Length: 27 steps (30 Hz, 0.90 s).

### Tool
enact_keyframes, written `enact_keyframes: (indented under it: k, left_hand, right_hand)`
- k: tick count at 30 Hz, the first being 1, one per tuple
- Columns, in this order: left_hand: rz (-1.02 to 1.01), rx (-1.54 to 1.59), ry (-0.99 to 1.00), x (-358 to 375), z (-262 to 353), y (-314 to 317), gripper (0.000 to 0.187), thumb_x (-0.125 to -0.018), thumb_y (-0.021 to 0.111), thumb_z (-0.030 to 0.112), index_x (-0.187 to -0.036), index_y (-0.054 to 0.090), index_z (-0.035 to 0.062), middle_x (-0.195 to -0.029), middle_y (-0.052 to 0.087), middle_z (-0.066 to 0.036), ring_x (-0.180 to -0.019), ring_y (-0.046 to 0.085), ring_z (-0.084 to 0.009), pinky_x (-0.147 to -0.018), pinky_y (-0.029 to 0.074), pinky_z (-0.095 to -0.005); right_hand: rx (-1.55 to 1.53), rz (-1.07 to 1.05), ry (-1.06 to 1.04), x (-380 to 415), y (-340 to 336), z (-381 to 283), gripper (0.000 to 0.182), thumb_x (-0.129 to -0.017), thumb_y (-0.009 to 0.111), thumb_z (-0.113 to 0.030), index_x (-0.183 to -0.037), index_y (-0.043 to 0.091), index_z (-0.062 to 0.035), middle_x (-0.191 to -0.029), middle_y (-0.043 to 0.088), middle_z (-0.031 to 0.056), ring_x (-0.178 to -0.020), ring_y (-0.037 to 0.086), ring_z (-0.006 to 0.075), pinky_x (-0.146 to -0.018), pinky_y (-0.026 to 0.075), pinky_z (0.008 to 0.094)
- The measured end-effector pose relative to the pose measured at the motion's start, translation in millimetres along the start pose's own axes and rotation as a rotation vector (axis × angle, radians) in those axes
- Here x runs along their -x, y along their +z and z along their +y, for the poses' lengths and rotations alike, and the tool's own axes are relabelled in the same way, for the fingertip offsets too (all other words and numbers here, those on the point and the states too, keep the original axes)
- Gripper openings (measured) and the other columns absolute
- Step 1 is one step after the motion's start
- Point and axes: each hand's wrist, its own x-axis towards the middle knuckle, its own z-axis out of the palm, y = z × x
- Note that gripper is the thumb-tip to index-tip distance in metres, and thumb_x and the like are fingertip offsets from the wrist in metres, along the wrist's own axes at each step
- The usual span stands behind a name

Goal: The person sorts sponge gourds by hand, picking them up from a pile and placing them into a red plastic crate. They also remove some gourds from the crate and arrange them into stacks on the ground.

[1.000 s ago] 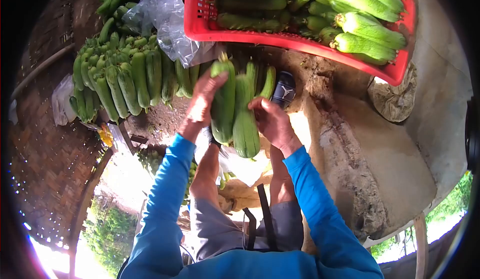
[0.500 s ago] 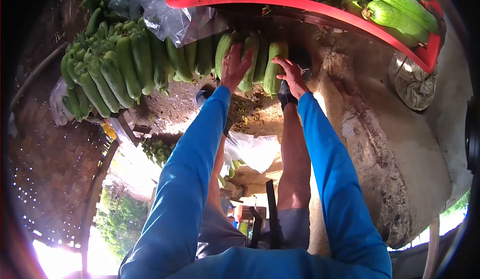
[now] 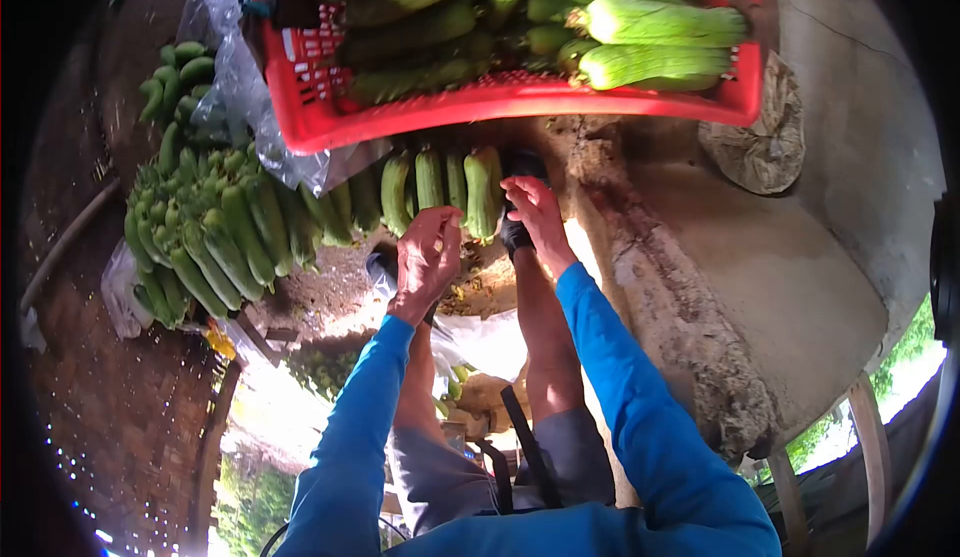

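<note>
A row of long green gourds (image 3: 429, 179), luffa-like with lengthwise stripes, lies side by side on the ground in front of me. My left hand (image 3: 428, 262) is just on the near side of the row, fingers loosely bent and parted, with nothing seen in them. Beside the rightmost gourd (image 3: 482, 192) of the row is my right hand (image 3: 540, 223), its fingers apart and the tips close to the gourd's side. To the left, the row runs into a large heap of similar gourds (image 3: 215, 227).
A red plastic crate (image 3: 420, 129) holding more gourds (image 3: 660, 19) stands beyond the row. Clear plastic sheeting (image 3: 275, 147) hangs at its left corner. A crumpled sack (image 3: 760, 137) lies to the right, near a rough raised ledge (image 3: 680, 307). A woven wall (image 3: 110, 397) is at left.
Both hands have drawn back from the tops of the gourds toward me, and the left hand's fingers have curled. The view has shifted, showing more of the red crate.
</note>
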Motion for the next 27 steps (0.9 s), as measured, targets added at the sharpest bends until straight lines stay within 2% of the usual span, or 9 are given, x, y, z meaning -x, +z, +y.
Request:
enact_keyframes:
  k: [5,9,12,16,19,21,22,23,27]
  left_hand:
    - [0.118,-0.154,0.739,-99.9,115.0,-5.4,0.017,-0.089,0.059,0.008,-0.103,0.062,0.001,-0.09,0.064,-0.013,-0.076,0.062,-0.0244,-0.066,0.051,-0.0348]
    - [0.015,-0.097,0.568,-187.6,182.3,24.8,0.035,-0.087,0.062,0.028,-0.109,0.059,0.0004,-0.097,0.063,-0.02,-0.094,0.058,-0.0371,-0.09,0.042,-0.0452]
    - [-0.27,-0.299,0.414,-221.7,212.0,51.8,0.072,-0.085,0.055,0.058,-0.125,0.05,-0.0024,-0.111,0.061,-0.029,-0.111,0.056,-0.0426,-0.105,0.035,-0.0497]
    - [-0.362,-0.536,0.401,-231.1,221.6,74.4,0.087,-0.082,0.053,0.067,-0.133,0.042,-0.0035,-0.118,0.057,-0.033,-0.114,0.054,-0.0458,-0.102,0.042,-0.0495]
    - [-0.497,-0.448,0.259,-237.5,216.1,68.3,0.091,-0.08,0.053,0.07,-0.131,0.045,-0.0041,-0.121,0.056,-0.033,-0.115,0.054,-0.0446,-0.097,0.047,-0.0486]
    - [-0.331,-0.03,0.013,-238.6,200.2,65.8,0.094,-0.078,0.055,0.073,-0.131,0.048,-0.0036,-0.121,0.058,-0.03,-0.111,0.058,-0.0413,-0.09,0.049,-0.0478]
    - [-0.268,-0.027,-0.05,-229.9,206.7,53.8,0.091,-0.079,0.055,0.072,-0.134,0.049,-0.0014,-0.115,0.061,-0.024,-0.099,0.062,-0.0341,-0.083,0.05,-0.0462]
    - [-0.583,0.117,-0.215,-237.1,213.6,31.2,0.089,-0.081,0.056,0.067,-0.14,0.045,0.0016,-0.101,0.064,-0.019,-0.09,0.062,-0.0263,-0.077,0.051,-0.0414]
    - [-0.555,0.734,-0.214,-184.1,164.4,-11.2,0.065,-0.09,0.052,0.05,-0.134,0.05,0.0016,-0.076,0.06,-0.007,-0.063,0.057,-0.013,-0.049,0.045,-0.026]
  right_hand:
    - [-0.105,0.111,-0.249,19.9,-30.4,-95.8,0.022,-0.093,0.064,-0.022,-0.108,0.062,-0.0066,-0.105,0.062,0.0041,-0.096,0.058,0.0124,-0.077,0.052,0.0292]
    - [-0.342,0.364,-0.433,9.6,-50.8,-176.8,0.016,-0.092,0.061,-0.014,-0.106,0.06,-0.0055,-0.105,0.06,0.0032,-0.093,0.058,0.0144,-0.088,0.049,0.0303]
    - [-0.739,0.394,-0.303,-11.3,-66.5,-221.6,0.02,-0.091,0.062,-0.017,-0.107,0.06,-0.0071,-0.104,0.058,0.0027,-0.087,0.056,0.0159,-0.089,0.046,0.0313]
    - [-0.463,0.407,-0.155,-19.0,-73.8,-242.0,0.031,-0.089,0.064,-0.03,-0.114,0.057,-0.0112,-0.108,0.054,0.0008,-0.09,0.051,0.0165,-0.087,0.046,0.0329]
    - [-0.445,0.404,-0.123,-28.4,-75.7,-241.0,0.035,-0.088,0.065,-0.032,-0.116,0.056,-0.0125,-0.114,0.051,0.0004,-0.095,0.05,0.0168,-0.088,0.045,0.0347]
    - [-0.467,0.391,-0.119,-30.3,-80.2,-242.8,0.04,-0.089,0.065,-0.034,-0.119,0.053,-0.012,-0.119,0.049,0.0005,-0.096,0.049,0.0179,-0.093,0.044,0.0373]
    - [-0.463,0.391,-0.11,-30.3,-82.2,-244.2,0.043,-0.088,0.066,-0.035,-0.121,0.052,-0.0102,-0.119,0.048,0.0031,-0.098,0.049,0.0186,-0.094,0.044,0.039]
    - [-0.458,0.388,-0.101,-30.5,-83.0,-245.5,0.046,-0.088,0.066,-0.035,-0.122,0.05,-0.0085,-0.119,0.048,0.0058,-0.1,0.049,0.0192,-0.095,0.045,0.0407]
    - [-0.077,0.418,-0.206,-42.7,-76.4,-234.4,0.05,-0.083,0.071,-0.031,-0.118,0.053,-0.0005,-0.109,0.051,0.0131,-0.088,0.051,0.0173,-0.079,0.048,0.035]
